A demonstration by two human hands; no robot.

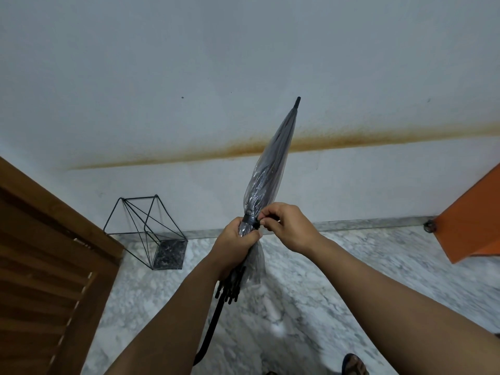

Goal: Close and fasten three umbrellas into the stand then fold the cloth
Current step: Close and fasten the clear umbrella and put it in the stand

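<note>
— While we look down past our forearms, what do we have hold of?

— We have the clear umbrella [270, 169], furled and tilted, its black tip pointing up and away toward the far wall [243, 50]. Our left hand [238, 247] is wrapped around the gathered canopy just below the black strap [250, 220], fingers closed tight on the plastic.

— And the right one?

— Our right hand [286, 228] sits just beside the left, thumb and fingertips pinched on the end of that strap where it circles the canopy. Whether the strap is already snapped shut, we cannot tell.

— Where does the rest of the umbrella go?

— Below our left hand the black rib tips [230, 288] bunch together, and the dark shaft [213, 320] runs down toward us to a curved handle near the bottom edge.

— And the stand?

— The black wire stand [147, 231] rests on the marble floor [351, 280] to the left, against the wall, well apart from the umbrella. We see nothing inside it.

— Anything else around us?

— A wooden slatted door [46, 266] on the near left, an orange panel [473, 220] on the right, and a rusty stain [351, 138] running across the wall.
</note>
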